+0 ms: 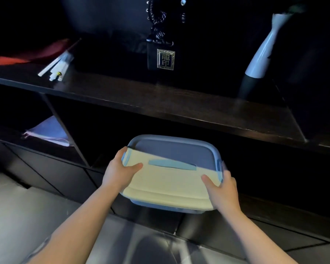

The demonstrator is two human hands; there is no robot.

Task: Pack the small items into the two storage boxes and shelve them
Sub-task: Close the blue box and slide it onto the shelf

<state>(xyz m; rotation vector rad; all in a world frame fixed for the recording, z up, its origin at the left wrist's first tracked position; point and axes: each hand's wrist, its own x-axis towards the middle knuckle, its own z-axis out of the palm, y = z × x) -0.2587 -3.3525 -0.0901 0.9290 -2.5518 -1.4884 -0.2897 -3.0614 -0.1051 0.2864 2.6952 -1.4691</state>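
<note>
A lidded storage box is gripped at both ends, the left hand curled round its left edge and the right hand round its right, at the mouth of a dark shelf. Farther off, white sticks, a black seal and a white vase are seen.

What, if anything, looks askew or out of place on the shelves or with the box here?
Nothing looks spilled or damaged. The blue-lidded plastic storage box is closed and level, gripped at both ends by the left hand and right hand. Only the white plastic sticks lie loosely splayed on the dark wooden shelf.
</note>
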